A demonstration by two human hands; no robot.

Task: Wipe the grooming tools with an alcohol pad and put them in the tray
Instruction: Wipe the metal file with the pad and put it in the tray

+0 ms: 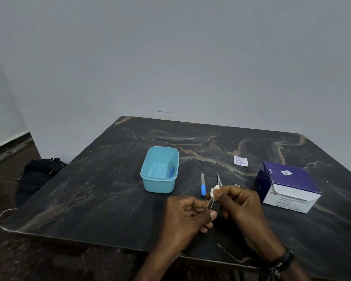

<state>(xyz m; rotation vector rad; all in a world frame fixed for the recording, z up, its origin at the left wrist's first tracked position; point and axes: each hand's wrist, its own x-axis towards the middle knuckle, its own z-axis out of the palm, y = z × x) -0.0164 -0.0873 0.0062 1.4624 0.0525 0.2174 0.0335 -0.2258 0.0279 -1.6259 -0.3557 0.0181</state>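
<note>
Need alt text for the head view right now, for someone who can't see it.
Left hand holds tweezers while right hand rubs a white pad on their tips; a nail file and scissors lie beside a blue tray.

The single camera sits on the person's head, looks forward and down on the tabletop (109,179), close to both hands, wall (170,57) behind.

The right hand (238,201) hides the handles of the scissors (218,179) and most of the white pad (215,190). The tips of the tweezers (209,203) go under that pad. Right of this hand, the print on the box (288,185) is too blurred to read fully.
</note>
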